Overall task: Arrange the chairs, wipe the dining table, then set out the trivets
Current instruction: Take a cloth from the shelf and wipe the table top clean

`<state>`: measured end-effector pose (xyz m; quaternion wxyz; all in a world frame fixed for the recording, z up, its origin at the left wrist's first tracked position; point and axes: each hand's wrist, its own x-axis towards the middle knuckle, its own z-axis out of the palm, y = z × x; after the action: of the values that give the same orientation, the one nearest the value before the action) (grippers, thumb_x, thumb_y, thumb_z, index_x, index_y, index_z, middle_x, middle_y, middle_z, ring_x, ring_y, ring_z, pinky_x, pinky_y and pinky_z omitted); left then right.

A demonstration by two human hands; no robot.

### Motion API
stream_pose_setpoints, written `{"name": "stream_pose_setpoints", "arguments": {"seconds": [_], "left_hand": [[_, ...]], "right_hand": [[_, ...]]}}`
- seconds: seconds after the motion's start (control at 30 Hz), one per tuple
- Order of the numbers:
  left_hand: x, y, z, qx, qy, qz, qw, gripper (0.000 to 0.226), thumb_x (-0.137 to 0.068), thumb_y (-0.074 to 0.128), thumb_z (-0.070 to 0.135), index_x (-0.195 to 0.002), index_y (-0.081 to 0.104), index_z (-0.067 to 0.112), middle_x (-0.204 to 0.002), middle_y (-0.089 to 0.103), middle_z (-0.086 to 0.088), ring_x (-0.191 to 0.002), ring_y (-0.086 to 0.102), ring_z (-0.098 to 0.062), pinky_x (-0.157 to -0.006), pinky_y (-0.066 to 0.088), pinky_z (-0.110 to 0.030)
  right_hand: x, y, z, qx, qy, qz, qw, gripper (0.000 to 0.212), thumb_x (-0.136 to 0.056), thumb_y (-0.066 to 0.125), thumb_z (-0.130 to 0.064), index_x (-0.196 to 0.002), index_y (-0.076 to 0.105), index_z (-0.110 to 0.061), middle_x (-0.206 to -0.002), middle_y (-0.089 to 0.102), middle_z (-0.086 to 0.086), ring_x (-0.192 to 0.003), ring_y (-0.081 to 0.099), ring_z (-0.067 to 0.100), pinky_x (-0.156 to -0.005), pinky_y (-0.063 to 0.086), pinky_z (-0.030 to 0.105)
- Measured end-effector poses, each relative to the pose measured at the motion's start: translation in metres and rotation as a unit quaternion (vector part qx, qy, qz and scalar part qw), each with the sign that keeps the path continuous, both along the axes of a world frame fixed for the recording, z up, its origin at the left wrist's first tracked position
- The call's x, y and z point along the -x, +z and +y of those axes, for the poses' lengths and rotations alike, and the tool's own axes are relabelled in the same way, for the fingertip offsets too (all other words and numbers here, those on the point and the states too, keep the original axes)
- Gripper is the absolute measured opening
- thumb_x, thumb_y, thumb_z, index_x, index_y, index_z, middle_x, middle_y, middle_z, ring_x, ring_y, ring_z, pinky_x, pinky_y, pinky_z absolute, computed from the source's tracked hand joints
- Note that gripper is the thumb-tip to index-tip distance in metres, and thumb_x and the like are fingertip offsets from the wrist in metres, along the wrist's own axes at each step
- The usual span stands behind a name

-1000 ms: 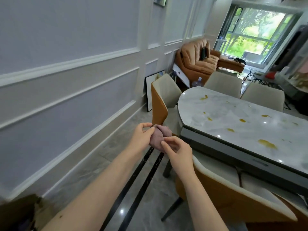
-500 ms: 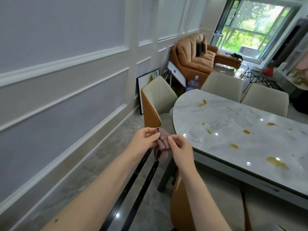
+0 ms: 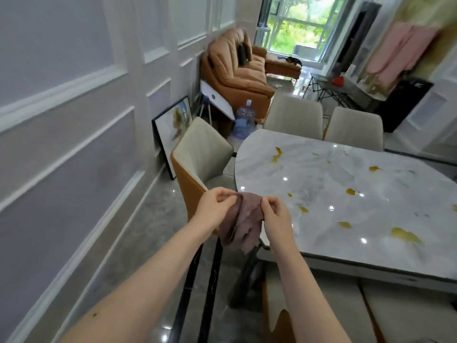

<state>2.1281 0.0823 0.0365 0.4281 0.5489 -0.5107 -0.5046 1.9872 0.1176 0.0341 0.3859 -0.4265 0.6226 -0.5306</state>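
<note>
I've got both hands, left (image 3: 214, 206) and right (image 3: 276, 214), pinching a crumpled mauve cloth (image 3: 241, 221) just off the glossy marble table's (image 3: 371, 194) rounded end.

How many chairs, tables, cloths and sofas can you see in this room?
Chairs: 4, namely end chair, two far chairs, near chair
Dining table: 1
Cloth: 1
Sofa: 1
Total: 7
</note>
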Motion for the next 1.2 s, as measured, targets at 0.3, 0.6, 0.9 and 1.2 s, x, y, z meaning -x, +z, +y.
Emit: {"name": "stream_pose_setpoints", "arguments": {"seconds": [0.3,0.6,0.9,1.2], "left_hand": [[0.040,-0.013,-0.101,0.052,-0.092,-0.082,0.991,0.010,-0.086,0.068,0.022,-0.093,0.066,0.014,-0.084,0.068,0.002,-0.079,0.063,-0.007,-0.063,0.046,-0.012],[0.112,-0.044,-0.199,0.000,-0.172,-0.104,0.980,0.015,-0.079,0.076,0.022,-0.084,0.063,0.017,-0.083,0.067,-0.003,-0.080,0.063,-0.013,-0.071,0.048,-0.020],[0.164,-0.069,-0.256,-0.007,-0.252,-0.092,0.963,0.013,-0.082,0.072,0.009,-0.091,0.063,0.012,-0.079,0.065,-0.003,-0.077,0.061,-0.015,-0.069,0.046,-0.019],[0.209,-0.085,-0.286,-0.010,-0.386,-0.112,0.916,0.014,-0.082,0.070,0.007,-0.095,0.064,0.007,-0.076,0.062,-0.004,-0.069,0.057,-0.013,-0.062,0.046,-0.017]], "right_hand": [[0.037,-0.019,-0.068,-0.087,-0.019,-0.089,0.992,0.027,-0.095,0.055,-0.034,-0.112,0.059,-0.013,-0.104,0.067,0.003,-0.093,0.066,0.014,-0.072,0.052,0.024],[0.109,-0.058,-0.135,-0.146,-0.076,-0.049,0.985,0.007,-0.090,0.063,-0.011,-0.092,0.069,-0.007,-0.083,0.072,0.007,-0.076,0.069,0.015,-0.067,0.052,0.025],[0.153,-0.076,-0.172,-0.173,-0.191,-0.008,0.966,0.015,-0.092,0.058,-0.014,-0.093,0.066,-0.002,-0.086,0.067,0.012,-0.078,0.062,0.017,-0.070,0.048,0.028],[0.157,-0.084,-0.171,-0.201,-0.348,0.014,0.916,0.010,-0.094,0.056,-0.018,-0.091,0.062,-0.011,-0.083,0.062,0.000,-0.079,0.057,0.015,-0.065,0.044,0.020]]}}
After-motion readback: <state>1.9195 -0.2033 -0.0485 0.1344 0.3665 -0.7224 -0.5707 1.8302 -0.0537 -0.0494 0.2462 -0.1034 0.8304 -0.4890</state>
